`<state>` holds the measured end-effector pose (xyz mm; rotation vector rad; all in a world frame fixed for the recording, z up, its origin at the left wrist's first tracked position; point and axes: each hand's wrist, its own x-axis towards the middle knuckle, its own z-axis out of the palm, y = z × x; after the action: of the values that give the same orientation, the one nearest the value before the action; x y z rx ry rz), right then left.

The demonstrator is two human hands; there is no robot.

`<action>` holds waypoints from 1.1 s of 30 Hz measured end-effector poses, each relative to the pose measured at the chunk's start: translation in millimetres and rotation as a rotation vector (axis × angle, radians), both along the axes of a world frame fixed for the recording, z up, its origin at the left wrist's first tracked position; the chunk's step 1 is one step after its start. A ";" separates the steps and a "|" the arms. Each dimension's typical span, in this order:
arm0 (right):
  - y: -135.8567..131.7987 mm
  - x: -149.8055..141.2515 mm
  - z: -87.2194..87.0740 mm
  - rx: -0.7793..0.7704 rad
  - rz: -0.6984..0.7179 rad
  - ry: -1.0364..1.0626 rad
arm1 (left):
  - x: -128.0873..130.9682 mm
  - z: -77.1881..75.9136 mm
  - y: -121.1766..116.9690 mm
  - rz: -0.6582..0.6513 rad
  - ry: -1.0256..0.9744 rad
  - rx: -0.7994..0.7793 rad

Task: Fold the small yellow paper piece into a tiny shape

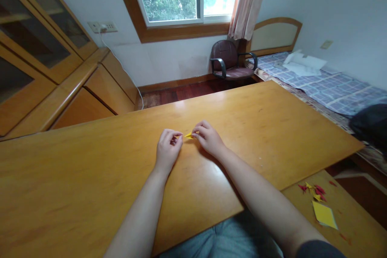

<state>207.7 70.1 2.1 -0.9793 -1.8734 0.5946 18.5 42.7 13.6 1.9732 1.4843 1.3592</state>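
Over the middle of the table (pixel 90 177), my right hand (pixel 209 139) pinches a small piece of folded yellow paper (pixel 188 136) between thumb and fingers. The paper is narrow, and its pointed end faces left. Close by on the left, my left hand (pixel 169 147) has its thumb and fingertips pressed together near that point. Whether the left fingertips grip a part of the paper is too small to tell.
On a lower surface at the right lie several small red and yellow folded paper pieces (pixel 318 190) and a stack of yellow paper squares (pixel 324 215). Beyond the table stand an armchair (pixel 225 58), a bed (pixel 335 84) and a wooden cabinet (pixel 102 84). A white cable (pixel 122 64) hangs along the wall.
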 end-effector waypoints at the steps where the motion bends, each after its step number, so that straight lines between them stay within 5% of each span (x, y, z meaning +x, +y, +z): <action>1: -0.2 -0.4 0.2 0.001 0.008 0.000 | 0.5 0.8 -0.7 -0.016 -0.007 -0.003; 7: -2.4 -0.9 3.7 0.021 0.031 -0.021 | 1.8 -0.4 -3.3 -0.151 0.080 0.032; 33: -5.7 1.0 11.0 0.181 -0.018 -0.319 | 0.2 -3.6 -1.7 -0.059 0.337 0.067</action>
<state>208.7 64.3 13.2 -1.0142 -2.1523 0.2618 18.6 41.0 10.0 2.3604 1.5198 1.1049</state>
